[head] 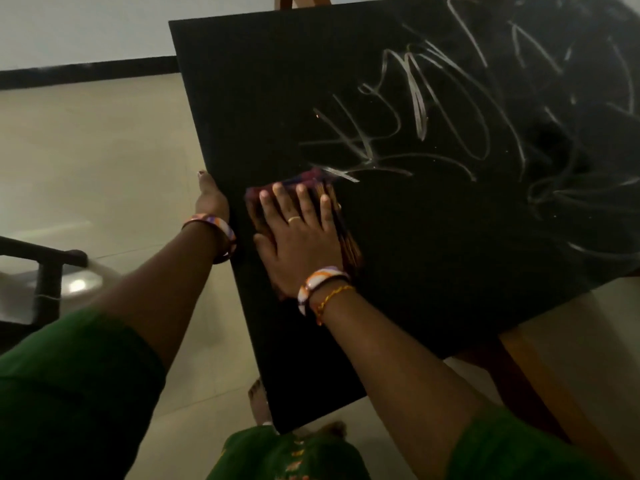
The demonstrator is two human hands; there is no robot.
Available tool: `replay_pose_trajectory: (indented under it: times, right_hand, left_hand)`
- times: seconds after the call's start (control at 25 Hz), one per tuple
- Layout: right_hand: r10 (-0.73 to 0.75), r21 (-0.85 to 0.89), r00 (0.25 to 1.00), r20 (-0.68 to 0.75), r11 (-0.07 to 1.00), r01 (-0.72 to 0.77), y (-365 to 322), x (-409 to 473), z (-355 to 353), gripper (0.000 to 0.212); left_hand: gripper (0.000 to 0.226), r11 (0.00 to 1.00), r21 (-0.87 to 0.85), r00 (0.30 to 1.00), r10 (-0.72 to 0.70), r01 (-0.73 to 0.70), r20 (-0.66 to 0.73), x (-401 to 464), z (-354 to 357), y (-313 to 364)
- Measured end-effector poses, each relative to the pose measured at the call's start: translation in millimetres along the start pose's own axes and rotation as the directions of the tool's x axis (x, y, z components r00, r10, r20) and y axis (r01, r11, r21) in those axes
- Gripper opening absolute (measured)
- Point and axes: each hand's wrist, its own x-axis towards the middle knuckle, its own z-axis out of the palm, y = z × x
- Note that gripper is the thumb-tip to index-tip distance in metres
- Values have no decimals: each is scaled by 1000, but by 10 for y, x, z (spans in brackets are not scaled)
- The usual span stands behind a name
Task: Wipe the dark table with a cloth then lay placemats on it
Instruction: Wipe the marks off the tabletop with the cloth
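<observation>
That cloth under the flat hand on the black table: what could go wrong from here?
1. The cloth is small and the pale streaks spread far across the dark table, so patches may well be missed.
2. The right hand presses with flat fingers only, so the cloth might slip out.
3. The left hand grips the table's edge; a hard push could perhaps shift the top.

Table (398, 254): black top, streaked with pale smears toward the far right; cloth (311, 183): dark reddish, possibly striped, blurred, lying flat on the top near the left edge.
</observation>
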Motion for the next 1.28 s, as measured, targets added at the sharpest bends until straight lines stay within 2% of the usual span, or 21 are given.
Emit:
replay_pose_trajectory:
  times: [0.08, 0.16, 0.2, 0.28, 0.32, 0.36, 0.4, 0.44, 0.52, 0.6, 0.68, 0.76, 0.84, 0.88, 0.92, 0.96, 1.0, 1.08, 1.12, 1.2, 1.28]
  right_hand:
    - [52, -40, 999, -15, 998, -53, 229, 231, -80, 60]
    - [277, -61, 959, -62, 958, -281, 759, 275, -148, 59]
    - [422, -55, 905, -56, 903, -425, 1061, 204, -205, 58]
    - [671, 3, 741, -4, 741, -671, 1466, -55, -328, 59]
    - [743, 30, 669, 14, 668, -743, 1477, -166, -353, 59]
    - [766, 26, 643, 13, 642, -766, 1358, -228, -335, 60]
    - [732, 10, 681, -27, 681, -732, 1112, -245, -282, 61]
    - [647, -5, 760, -60, 761, -649, 793, -235, -204, 62]
    - [386, -11, 920, -71, 922, -387, 107, -174, -46, 63]
    - [200, -16, 980, 6, 980, -200, -219, -5, -3, 61]
    - [206, -73, 978, 37, 976, -203, 82, 210, -118, 58]
    - [385, -91, 922, 37, 920, -381, 689, 231, -247, 57]
    - [634, -28, 768, 90, 773, -634, 1253, 55, -392, 57]
    - [715, 14, 690, 113, 693, -721, 1361, -43, -442, 57]
    - [743, 40, 656, 133, 658, -752, 1320, -85, -458, 57]
    - [720, 62, 680, 138, 679, -732, 1130, -69, -437, 58]
    - [647, 77, 749, 143, 747, -660, 835, -17, -374, 58]
    - [413, 83, 897, 155, 900, -429, 171, 93, -203, 59]
    - [326, 82, 931, 163, 936, -342, -50, 141, -134, 59]
    - [290, 56, 943, 165, 952, -302, 7, 270, -157, 56]
    - [447, 41, 883, 140, 889, -457, 536, 275, -270, 55]
  left_hand:
    - [66, 999, 35, 999, 40, -40, -14, -8, 0, -5]
    - [65, 995, 76, 997, 73, -70, -32, -1, 4, -12]
    - [65, 992, 92, 996, 85, -82, -34, -1, 7, -13]
    - [64, 991, 100, 995, 98, -94, -28, 7, -2, -18]
    - [65, 991, 94, 995, 100, -98, -15, 12, -10, -19]
    - [66, 991, 83, 995, 101, -101, 0, 22, -18, -25]
    - [66, 992, 72, 994, 104, -105, 12, 29, -25, -25]
    - [66, 992, 63, 994, 106, -107, 16, 34, -30, -25]
    - [67, 994, 47, 994, 102, -103, 29, 52, -42, -26]
    - [68, 994, 42, 994, 101, -103, 52, 58, -61, -39]
    - [68, 992, 52, 992, 110, -114, 62, 57, -75, -49]
    - [68, 990, 64, 991, 124, -127, 52, 72, -72, -59]
    - [68, 989, 72, 990, 127, -131, 53, 81, -67, -63]
    - [68, 989, 70, 990, 128, -132, 60, 84, -70, -60]
    - [68, 989, 65, 990, 127, -131, 64, 87, -73, -57]
    - [68, 990, 64, 990, 124, -128, 65, 93, -73, -51]
    - [69, 990, 65, 990, 122, -126, 65, 102, -71, -40]
    - [68, 991, 60, 992, 114, -117, 60, 111, -66, -39]
    - [68, 991, 67, 992, 109, -113, 58, 103, -72, -44]
    - [69, 990, 73, 991, 112, -117, 69, 101, -75, -47]
    - [70, 989, 75, 991, 121, -125, 62, 127, -76, -52]
